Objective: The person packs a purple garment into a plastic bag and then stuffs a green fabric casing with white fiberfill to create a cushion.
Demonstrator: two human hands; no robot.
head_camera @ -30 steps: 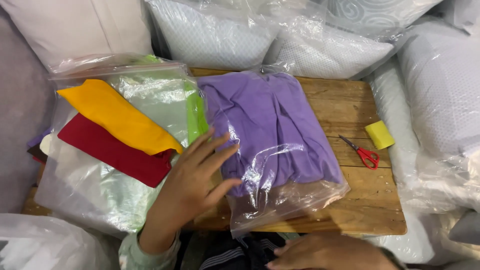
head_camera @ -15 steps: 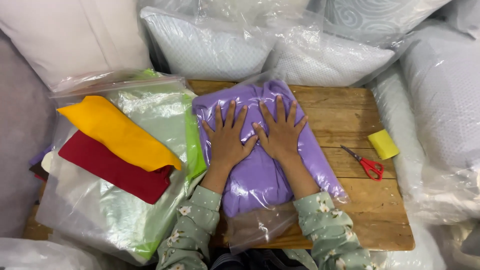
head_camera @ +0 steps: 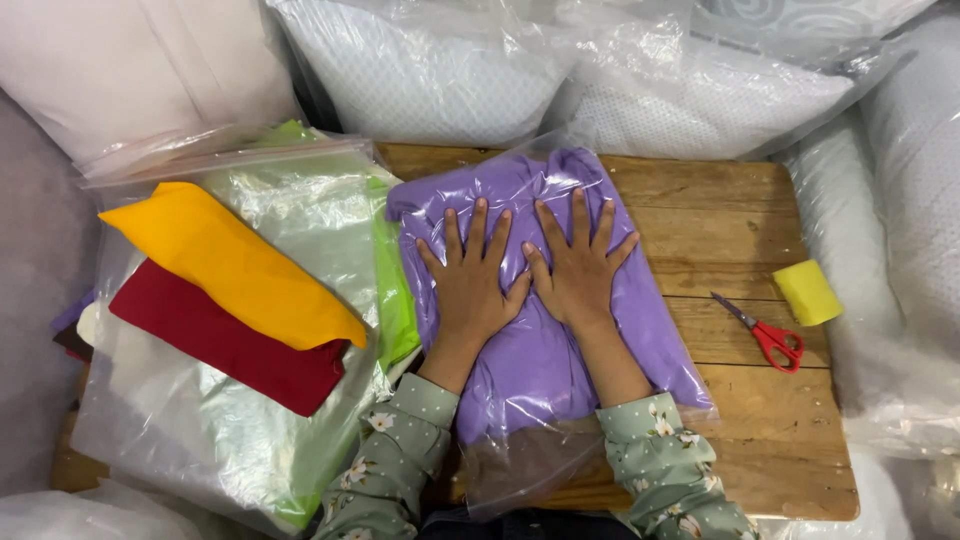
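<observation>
- Left hand point(head_camera: 472, 285) and right hand point(head_camera: 577, 268): grip open, palms flat, side by side on the bagged purple cloth point(head_camera: 540, 350).
- Cloth lies mid-tabletop point(head_camera: 720, 210); red scissors point(head_camera: 765, 335) at its 3 o'clock.

Clear plastic bag point(head_camera: 545, 290) w/ purple folded cloth inside lies mid-table, flat, open mouth at near edge, empty end hanging over table's near rim. Both hands press flat on it, side by side, fingers spread: left hand point(head_camera: 470, 280), right hand point(head_camera: 580, 270).

Left of it, touching: stack of clear bags point(head_camera: 250, 420) (top one holds light green fabric, bright green edge showing on right side). Yellow and red cloths lie loose on top, unbagged.

Far side and right: pillows in clear plastic wrap point(head_camera: 430, 70), white, crinkled, packed tight around table. No labels, signs or screens seen.
</observation>
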